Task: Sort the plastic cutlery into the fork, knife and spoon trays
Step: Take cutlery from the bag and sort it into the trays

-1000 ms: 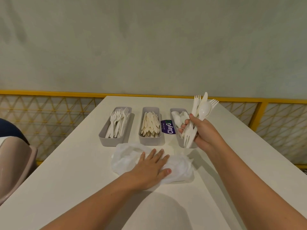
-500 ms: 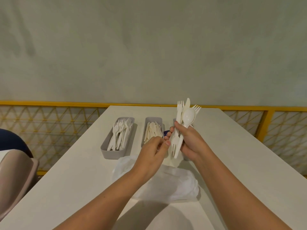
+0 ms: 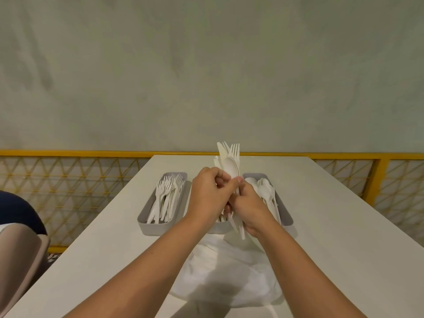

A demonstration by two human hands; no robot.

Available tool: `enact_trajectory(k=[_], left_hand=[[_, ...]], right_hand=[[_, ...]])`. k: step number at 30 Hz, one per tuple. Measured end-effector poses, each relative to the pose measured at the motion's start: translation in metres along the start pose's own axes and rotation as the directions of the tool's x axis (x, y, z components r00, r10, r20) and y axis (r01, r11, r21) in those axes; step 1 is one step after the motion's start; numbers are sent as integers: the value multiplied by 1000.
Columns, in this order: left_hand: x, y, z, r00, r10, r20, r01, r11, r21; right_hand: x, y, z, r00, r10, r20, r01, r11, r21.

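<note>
While right grip (image 3: 249, 210) curls round the upright bundle of white plastic cutlery (image 3: 230, 157) so heads show | left grip (image 3: 210, 196) pinches into it, likely singling one piece out

I see a white table (image 3: 332, 226); on it lie the fork tray (image 3: 146, 222) centre-left, the spoon tray (image 3: 285, 216) centre-right, and a crumpled white bag (image 3: 229, 271) at lower centre.

We face a plain grey-green wall (image 3: 206, 65) filling the upper half of the frame. Below it a yellow rail (image 3: 68, 153) runs across, with diamond lattice (image 3: 68, 191) beneath. A long white surface (image 3: 332, 226) reaches toward the rail. At lower left we see a beige chair (image 3: 18, 253).
</note>
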State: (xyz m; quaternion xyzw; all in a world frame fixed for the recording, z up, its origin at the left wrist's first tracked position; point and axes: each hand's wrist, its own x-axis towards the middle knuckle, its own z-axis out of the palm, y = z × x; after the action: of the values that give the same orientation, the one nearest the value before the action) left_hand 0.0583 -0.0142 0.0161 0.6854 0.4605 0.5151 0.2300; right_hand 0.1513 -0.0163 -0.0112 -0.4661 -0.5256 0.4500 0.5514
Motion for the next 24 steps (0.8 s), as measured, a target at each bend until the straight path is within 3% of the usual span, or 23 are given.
enact_trajectory(k=[9, 14, 19, 24], left_hand=[[13, 0, 7, 990, -99, 101, 82, 984, 161], [19, 4, 9, 973, -126, 194, 74, 963, 258], [23, 11, 11, 952, -181, 248, 129, 968, 213], [23, 15, 17, 963, -150, 226, 129, 986, 107]], right_hand=[[8, -2, -9, 997, -55, -60, 44, 983, -179], [6, -12, -15, 999, 45, 14, -41, 985, -170], [5, -18, -24, 995, 61, 76, -53, 993, -110], [6, -22, -34, 991, 8, 137, -2, 999, -47]])
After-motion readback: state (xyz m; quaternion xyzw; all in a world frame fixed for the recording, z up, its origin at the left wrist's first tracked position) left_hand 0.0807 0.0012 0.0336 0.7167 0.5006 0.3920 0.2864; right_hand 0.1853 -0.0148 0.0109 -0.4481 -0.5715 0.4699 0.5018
